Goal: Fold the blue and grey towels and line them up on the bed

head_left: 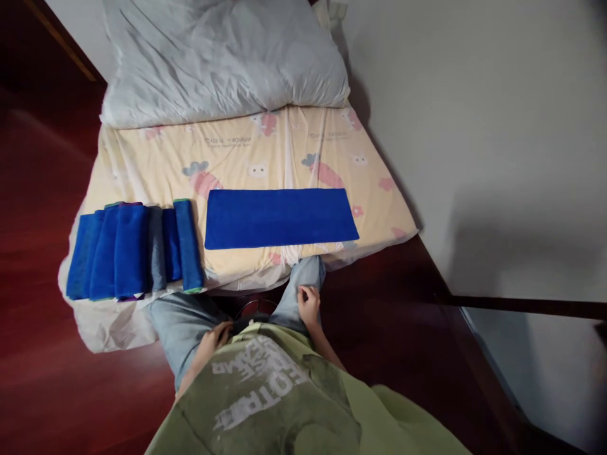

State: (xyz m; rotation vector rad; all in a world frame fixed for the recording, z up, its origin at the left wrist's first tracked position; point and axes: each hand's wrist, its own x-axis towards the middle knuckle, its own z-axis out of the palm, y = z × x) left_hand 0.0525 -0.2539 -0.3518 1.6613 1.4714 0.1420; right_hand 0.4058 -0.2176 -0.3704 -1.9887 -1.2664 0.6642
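A blue towel (279, 217) lies flat, folded into a long strip, on the bed near its front edge. To its left sits a row of several folded blue towels (135, 249), side by side. My left hand (214, 338) rests on my left thigh, fingers loosely curled, holding nothing. My right hand (309, 304) rests on my right knee in a loose fist, with nothing in it. Both hands are below the bed edge, apart from the towels.
The bed (246, 158) has a pale yellow cartoon-print sheet, with a white pillow (222, 57) at the far end. A white wall (474, 126) runs along the right. Dark red wooden floor (38, 316) surrounds the bed.
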